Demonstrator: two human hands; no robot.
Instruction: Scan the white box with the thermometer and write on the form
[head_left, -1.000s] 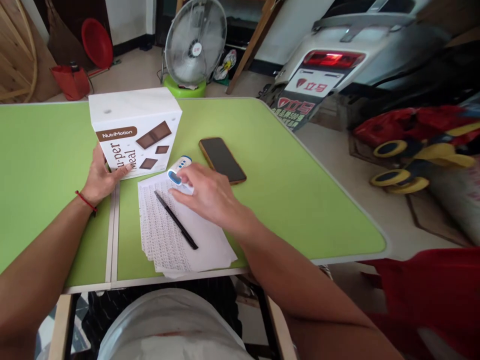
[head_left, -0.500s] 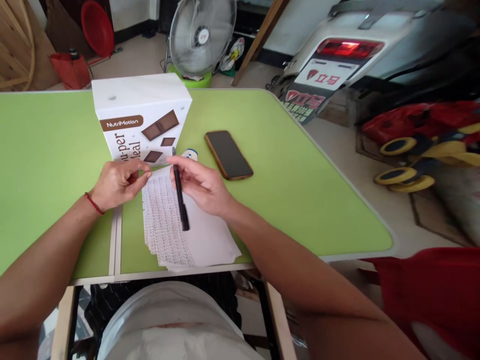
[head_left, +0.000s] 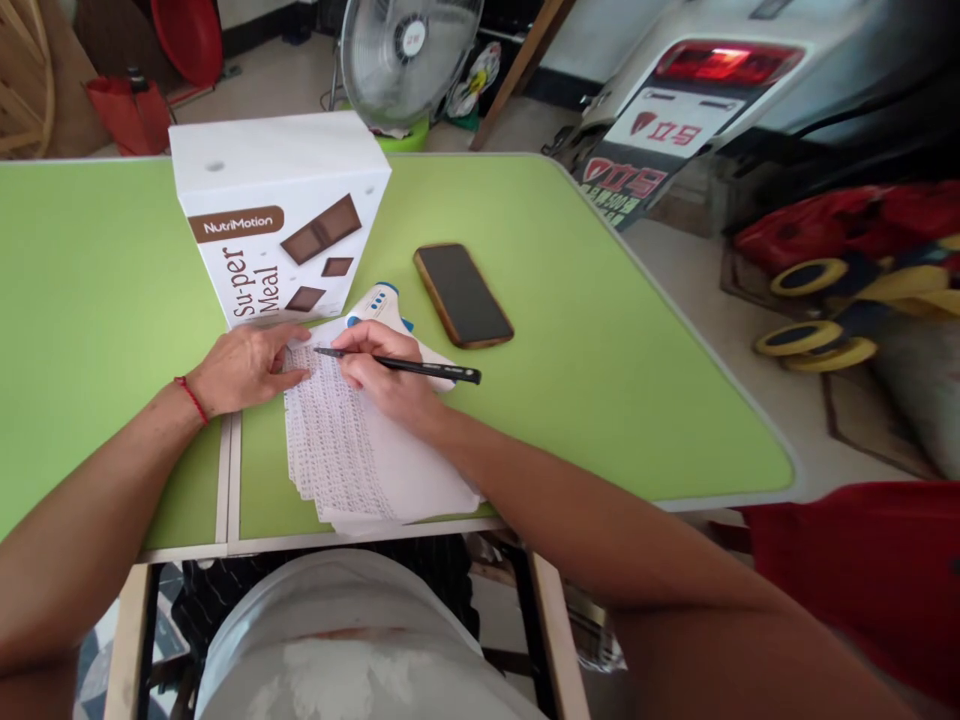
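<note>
My right hand (head_left: 390,375) grips a black pen (head_left: 427,369), its tip over the upper part of a stack of papers (head_left: 341,440) filled with rows of small handwriting. Whether the tip touches the sheet I cannot tell. My left hand (head_left: 244,370), a red cord round its wrist, rests at the top left edge of the papers with thumb and forefinger apart, holding nothing. Partly hidden behind my right hand lies a white device with blue trim (head_left: 377,305), shaped like a handheld thermometer.
A white NutriMotion box (head_left: 300,240) stands just beyond the papers on the green table (head_left: 600,400). To the right lies a phone (head_left: 463,296) in a brown case. Past the table are a fan (head_left: 412,65) and a scooter (head_left: 720,90).
The pen has swung from pointing its rear end toward me to lying tip-left over the page. My right hand has lowered onto the papers, and my left fingers have spread and settled.
</note>
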